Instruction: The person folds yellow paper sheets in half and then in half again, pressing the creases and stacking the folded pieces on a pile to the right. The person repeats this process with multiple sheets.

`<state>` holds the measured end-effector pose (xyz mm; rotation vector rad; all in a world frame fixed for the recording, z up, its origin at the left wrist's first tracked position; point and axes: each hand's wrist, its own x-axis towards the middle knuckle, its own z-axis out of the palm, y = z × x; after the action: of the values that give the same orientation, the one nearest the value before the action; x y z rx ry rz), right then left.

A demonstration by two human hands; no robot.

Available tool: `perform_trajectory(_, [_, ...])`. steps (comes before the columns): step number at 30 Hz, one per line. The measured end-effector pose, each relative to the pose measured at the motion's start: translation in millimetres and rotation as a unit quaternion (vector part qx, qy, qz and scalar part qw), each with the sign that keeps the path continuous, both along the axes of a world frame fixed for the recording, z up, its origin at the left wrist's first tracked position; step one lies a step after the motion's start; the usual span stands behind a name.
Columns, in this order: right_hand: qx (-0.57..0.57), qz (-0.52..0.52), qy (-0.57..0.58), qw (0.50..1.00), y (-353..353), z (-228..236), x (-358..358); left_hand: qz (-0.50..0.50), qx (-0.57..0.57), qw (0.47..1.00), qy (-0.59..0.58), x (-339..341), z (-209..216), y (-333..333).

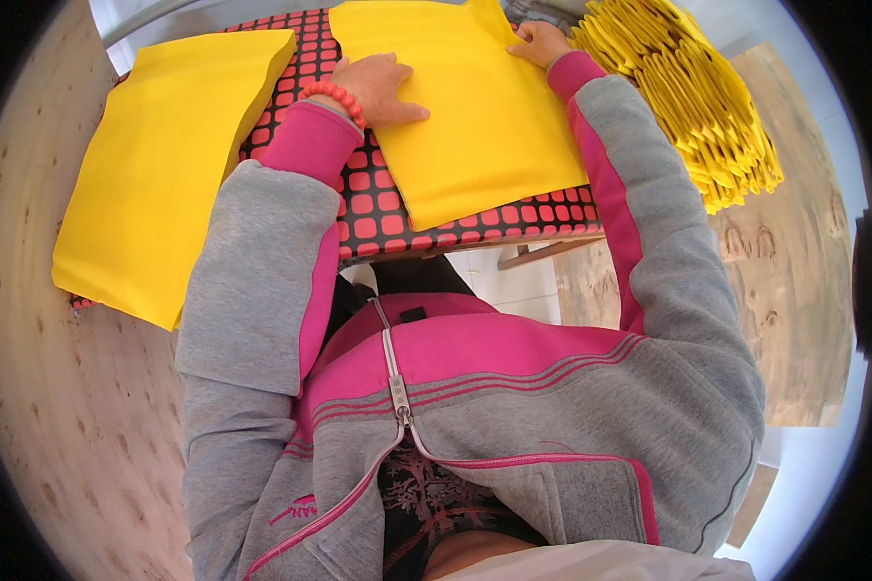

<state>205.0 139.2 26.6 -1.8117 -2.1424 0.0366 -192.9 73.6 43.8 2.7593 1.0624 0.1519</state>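
A flat yellow piece of cloth (484, 126) lies in front of me on the red-and-black patterned table cover (363, 228). My left hand (378, 89) rests on its left edge, fingers stretched out and apart, a red bead bracelet at the wrist. At the cloth's far right edge, my right hand (541, 44) is closed, with thumb and fingers pinching the fabric. To the left lies a neat stack of yellow cloth pieces (165, 165), its side showing some thickness.
A tall pile of folded yellow cloth pieces (688, 107) stands to the right, close to my right forearm. Wooden board surfaces (775, 261) flank the table on the right and the left. The stack on the left overhangs the table cover's near edge.
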Motion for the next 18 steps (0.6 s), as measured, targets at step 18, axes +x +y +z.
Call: perform_trajectory(18, [-0.291, -0.133, 0.443, 0.838, 21, -6, 9, -0.001, 0.035, 0.999, -0.03, -3, -11, 7])
